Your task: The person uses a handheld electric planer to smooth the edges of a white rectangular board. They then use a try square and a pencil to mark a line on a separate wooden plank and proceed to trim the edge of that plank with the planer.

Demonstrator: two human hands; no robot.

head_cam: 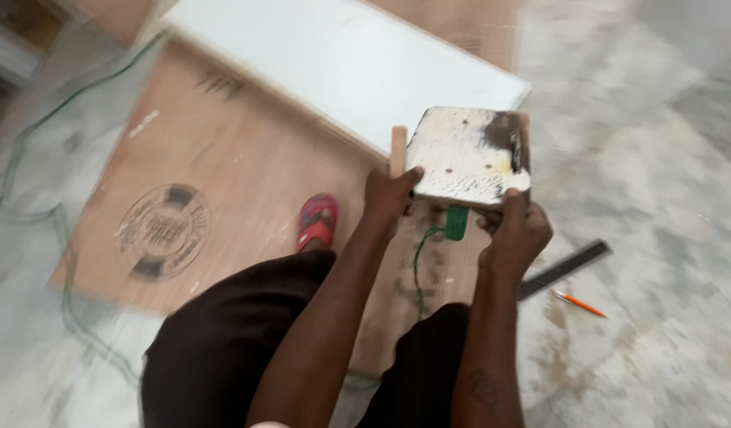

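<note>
My left hand (387, 197) grips the left edge of a small wooden stool (466, 154), fingers around its seat beside a pale wooden leg. My right hand (514, 232) holds the seat's near right corner, thumb on top. The stool's seat is worn white with dark stains and small holes. Held above the floor, it hangs over the corner of a white board (334, 63). A green part (456, 223) shows just under the seat.
A large brown plywood sheet (223, 174) with a round stamp lies on the marble floor under the white board. A red sandal (318, 222) rests on it. A dark metal ruler (564, 269) and an orange pencil (579, 303) lie at right. A green cable (60, 238) loops at left.
</note>
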